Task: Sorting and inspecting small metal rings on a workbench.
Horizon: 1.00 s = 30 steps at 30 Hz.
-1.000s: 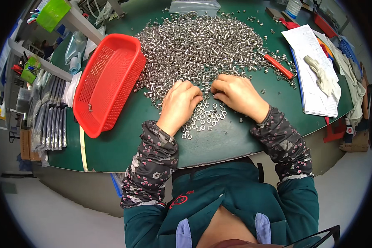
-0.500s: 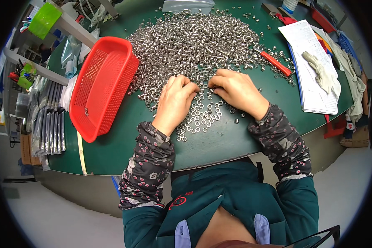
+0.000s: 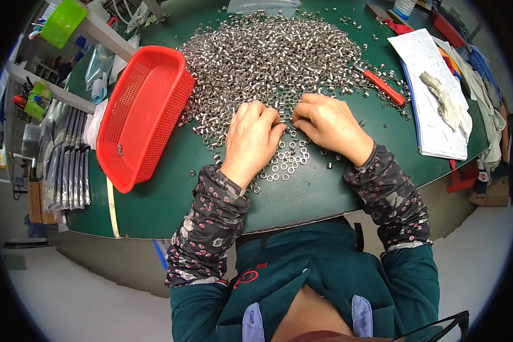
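1. My left hand (image 3: 251, 139) is palm down over the near edge of the pile of metal rings (image 3: 273, 57), its fingers bent and close together.
2. My left thumb (image 3: 277, 134) reaches toward the forefinger with only a narrow space showing; I cannot tell whether a ring is pinched there.
3. My right hand (image 3: 332, 126) faces it, knuckles up, the fingers curled in tightly and the thumb tucked beneath them.
4. Those right fingertips are down among the rings, but my own hand covers much of them, so I cannot tell what they grip.
5. Between my two hands there is a small gap with rings in it.
6. Just below the gap, a loose patch of rings (image 3: 290, 161) lies spread on the green table (image 3: 319, 196), mostly flat with their holes up.
7. The main pile spreads beyond my fingers, with the red basket (image 3: 166, 117) to its left and a red-handled tool (image 3: 385, 88) at its right edge.
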### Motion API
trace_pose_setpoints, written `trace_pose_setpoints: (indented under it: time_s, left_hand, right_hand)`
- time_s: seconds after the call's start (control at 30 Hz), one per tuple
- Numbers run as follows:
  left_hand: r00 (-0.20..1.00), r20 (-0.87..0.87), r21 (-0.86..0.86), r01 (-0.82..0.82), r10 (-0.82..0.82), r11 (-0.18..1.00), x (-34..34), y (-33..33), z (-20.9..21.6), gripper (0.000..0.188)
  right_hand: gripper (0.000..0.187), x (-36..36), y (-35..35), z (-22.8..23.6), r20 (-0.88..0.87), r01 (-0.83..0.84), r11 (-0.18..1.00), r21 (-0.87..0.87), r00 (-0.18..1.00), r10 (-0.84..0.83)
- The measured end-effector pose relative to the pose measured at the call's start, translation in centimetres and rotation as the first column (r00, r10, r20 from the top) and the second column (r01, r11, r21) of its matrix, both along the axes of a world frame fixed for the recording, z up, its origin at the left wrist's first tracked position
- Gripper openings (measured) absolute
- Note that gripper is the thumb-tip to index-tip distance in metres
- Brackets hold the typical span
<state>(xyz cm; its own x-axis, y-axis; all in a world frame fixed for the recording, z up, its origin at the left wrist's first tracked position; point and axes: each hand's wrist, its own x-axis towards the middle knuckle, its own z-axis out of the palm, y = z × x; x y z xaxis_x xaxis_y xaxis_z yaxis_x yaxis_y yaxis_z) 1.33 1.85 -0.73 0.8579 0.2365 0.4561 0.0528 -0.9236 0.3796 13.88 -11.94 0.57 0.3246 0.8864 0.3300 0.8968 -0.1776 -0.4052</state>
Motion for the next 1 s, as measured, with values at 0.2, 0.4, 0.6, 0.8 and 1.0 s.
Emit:
trace_pose_setpoints:
  time_s: [0.2,0.4,0.6,0.8,1.0]
  left_hand:
    - [0.998,-0.047,-0.014,-0.034,0.034,0.999,0.5,0.0,0.0,0.01]
    - [0.998,-0.047,0.078,-0.046,0.05,0.996,0.2,0.4,-0.1,0.009]
    - [0.997,-0.031,0.001,0.075,-0.075,0.997,-0.5,1.0,0.3,0.006]
    - [1.0,-0.005,-0.069,-0.009,0.009,0.998,-1.6,3.1,0.8,0.011]
    - [0.995,-0.053,-0.034,0.078,-0.08,0.996,-1.5,2.5,0.9,0.009]
  right_hand:
    - [0.004,-0.4,1.0,-0.4,0.016,-0.085,0.989,0.122,0.996,0.084]
    - [0.008,-0.1,1.0,-0.6,0.002,-0.082,0.995,0.051,0.997,0.082]
    - [0.007,-0.3,1.2,-0.7,-0.032,-0.083,0.996,0.045,0.996,0.084]
    - [0.009,-0.3,0.9,-0.5,-0.038,-0.087,0.996,0.02,0.995,0.087]
    - [0.006,-0.1,0.9,-0.8,0.047,-0.027,0.998,0.06,0.999,0.024]
